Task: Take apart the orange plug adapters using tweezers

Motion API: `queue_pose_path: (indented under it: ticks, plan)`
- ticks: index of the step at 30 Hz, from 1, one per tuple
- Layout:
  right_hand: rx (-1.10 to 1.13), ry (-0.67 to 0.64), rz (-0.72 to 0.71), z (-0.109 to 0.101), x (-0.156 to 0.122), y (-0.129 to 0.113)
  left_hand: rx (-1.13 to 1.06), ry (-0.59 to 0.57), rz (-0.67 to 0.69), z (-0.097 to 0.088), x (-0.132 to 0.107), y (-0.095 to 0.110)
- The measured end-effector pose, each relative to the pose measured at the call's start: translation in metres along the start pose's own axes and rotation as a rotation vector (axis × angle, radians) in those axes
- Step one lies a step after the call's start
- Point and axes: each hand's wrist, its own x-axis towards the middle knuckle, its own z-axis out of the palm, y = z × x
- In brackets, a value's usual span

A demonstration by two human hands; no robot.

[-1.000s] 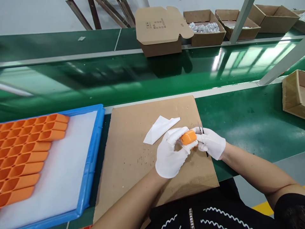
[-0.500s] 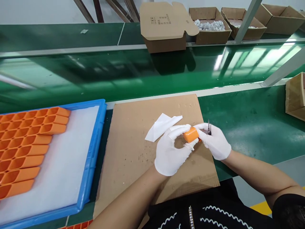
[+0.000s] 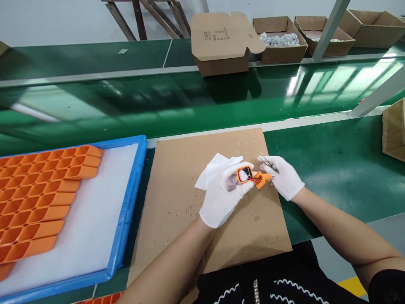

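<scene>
One open orange case (image 3: pixel 241 181), one orange cap (image 3: pixel 260 181) beside it, wires (image 3: pixel 254 179) linking both.
The person's left hand (image 3: pixel 220 200) grasps the case; the right hand (image 3: pixel 287 179), at 3 o'clock, pinches the cap and one pair of tweezers (image 3: pixel 268 162). At 10 o'clock, one white sheet (image 3: pixel 212 169) lies on one cardboard mat (image 3: pixel 177 211); at 9, one blue tray (image 3: pixel 125 211).

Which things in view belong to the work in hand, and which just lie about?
Belongs, it seems:
orange housing, in left hand
orange end piece, at right hand
tweezer-like tool, in right hand
orange shells in blue tray

Apparently lying about:
white sheet
lidded carton
carton of white pieces
</scene>
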Motion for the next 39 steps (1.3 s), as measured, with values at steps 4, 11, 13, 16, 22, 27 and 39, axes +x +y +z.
queue_pose_path:
  ticks: [4, 11, 13, 16, 22, 27, 39]
  plan:
    - [-0.147, 0.063, -0.133, -0.018, -0.004, -0.016, -0.003, 0.003, -0.028, -0.002, -0.002, -0.004]
    - [-0.350, 0.169, -0.432, -0.027, -0.016, -0.035, 0.211, 0.091, 0.078, -0.003, -0.004, -0.014]
    - [-0.392, 0.217, -0.467, -0.024, -0.018, -0.032, 0.242, 0.087, 0.100, -0.004, -0.004, -0.015]
    - [-0.440, 0.240, -0.526, -0.025, -0.018, -0.030, 0.272, 0.072, 0.108, -0.006, -0.003, -0.015]
    - [-0.507, 0.243, -0.540, -0.027, -0.018, -0.028, 0.258, 0.071, 0.103, -0.004, -0.004, -0.015]
    - [-0.559, 0.223, -0.573, -0.027, -0.020, -0.028, 0.290, 0.062, 0.097, -0.003, -0.005, -0.011]
    - [-0.599, 0.201, -0.699, -0.029, -0.017, -0.031, 0.518, -0.038, 0.267, -0.009, -0.005, -0.013]
